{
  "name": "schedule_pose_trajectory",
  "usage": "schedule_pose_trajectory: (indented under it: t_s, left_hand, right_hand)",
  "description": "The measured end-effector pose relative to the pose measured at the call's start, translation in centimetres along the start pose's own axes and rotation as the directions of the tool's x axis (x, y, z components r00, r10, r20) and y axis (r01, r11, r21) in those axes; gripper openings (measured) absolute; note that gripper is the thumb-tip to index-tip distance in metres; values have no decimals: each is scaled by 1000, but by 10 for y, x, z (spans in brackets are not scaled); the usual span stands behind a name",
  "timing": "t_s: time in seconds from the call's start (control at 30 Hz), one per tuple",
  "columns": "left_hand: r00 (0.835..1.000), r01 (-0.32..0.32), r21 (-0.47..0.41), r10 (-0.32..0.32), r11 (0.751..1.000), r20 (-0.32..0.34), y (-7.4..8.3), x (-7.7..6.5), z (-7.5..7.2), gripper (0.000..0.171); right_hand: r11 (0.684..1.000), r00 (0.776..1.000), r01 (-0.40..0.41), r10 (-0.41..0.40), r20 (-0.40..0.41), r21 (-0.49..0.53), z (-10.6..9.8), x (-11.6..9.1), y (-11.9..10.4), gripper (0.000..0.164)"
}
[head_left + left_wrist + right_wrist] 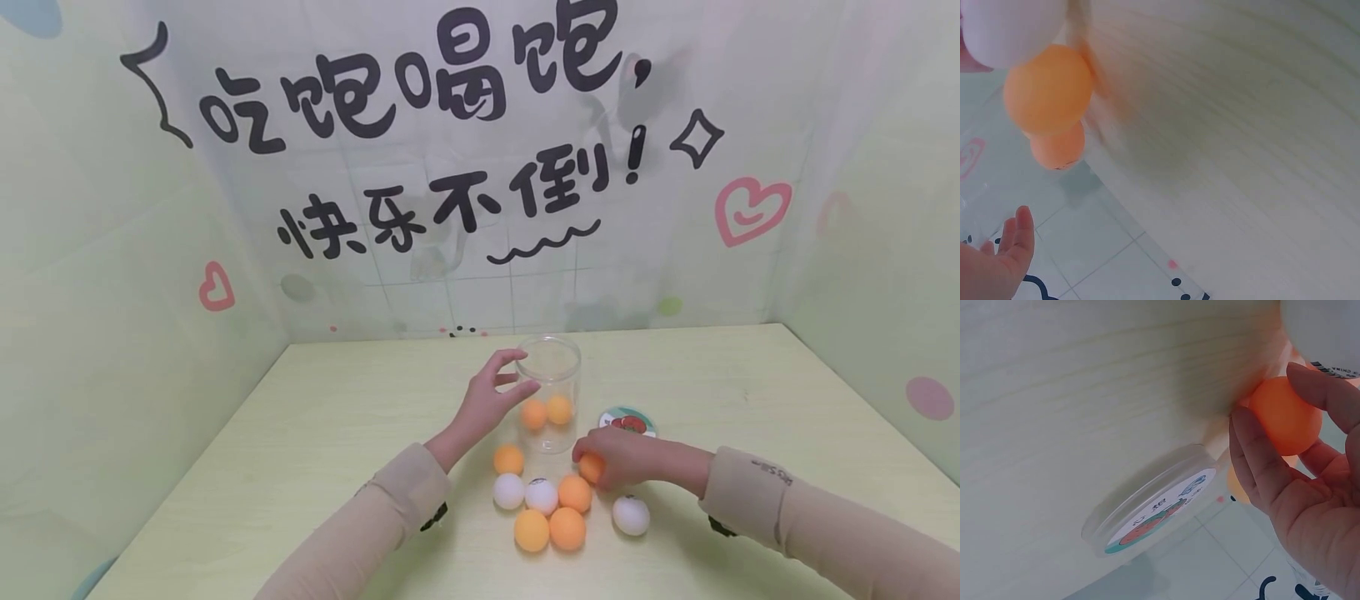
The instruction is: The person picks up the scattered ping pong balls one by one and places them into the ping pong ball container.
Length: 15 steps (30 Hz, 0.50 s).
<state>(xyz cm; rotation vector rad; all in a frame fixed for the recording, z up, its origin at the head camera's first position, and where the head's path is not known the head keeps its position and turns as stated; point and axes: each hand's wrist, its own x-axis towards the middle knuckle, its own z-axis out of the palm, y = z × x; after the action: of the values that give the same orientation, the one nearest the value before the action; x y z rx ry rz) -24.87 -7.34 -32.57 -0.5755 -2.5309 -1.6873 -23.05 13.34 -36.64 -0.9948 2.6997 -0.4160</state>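
1. Head view, centre of the frame: the left hand (491, 398) rests its curved fingers against the side of a clear plastic jar (551, 392), which stands upright on the pale green surface (315, 450).
2. Two orange balls (546, 412) lie inside the jar at its bottom, side by side.
3. Just right of the jar's base, the right hand (626, 458) pinches one orange ball (591, 467) between thumb and fingertips, low over the surface.
4. Right wrist view, right side of the frame: thumb and fingers (1260, 456) curl round that orange ball (1285, 415).
5. Below the jar in the head view sits a loose cluster of balls (551, 504), four orange and three white, several touching one another.
6. A round lid (627, 421) with a printed label lies flat on the surface just beyond the right hand; the right wrist view shows it in the lower centre (1157, 509).
7. Left wrist view is blurred; fingertips of the left hand (1004, 256) show at the lower left.
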Motion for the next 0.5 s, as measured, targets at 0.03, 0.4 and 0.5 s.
schedule_pose_trajectory:
  t_s: [0.03,0.4,0.5]
  left_hand:
    - [1000,1,0,-1,1000,0,0,0,0,45]
    - [1000,3,-2,-3,1000,-4,0,0,0,45]
    - [1000,2,-3,-2,1000,-6,0,0,0,45]
  right_hand:
    - [1000,1000,2,-2,2,-2,0,0,0,29]
    - [994,998,39,-43,-37,-98,-16,-1,-1,30]
    - [994,999,30,-33,-30,-101,-24,-1,-2,30]
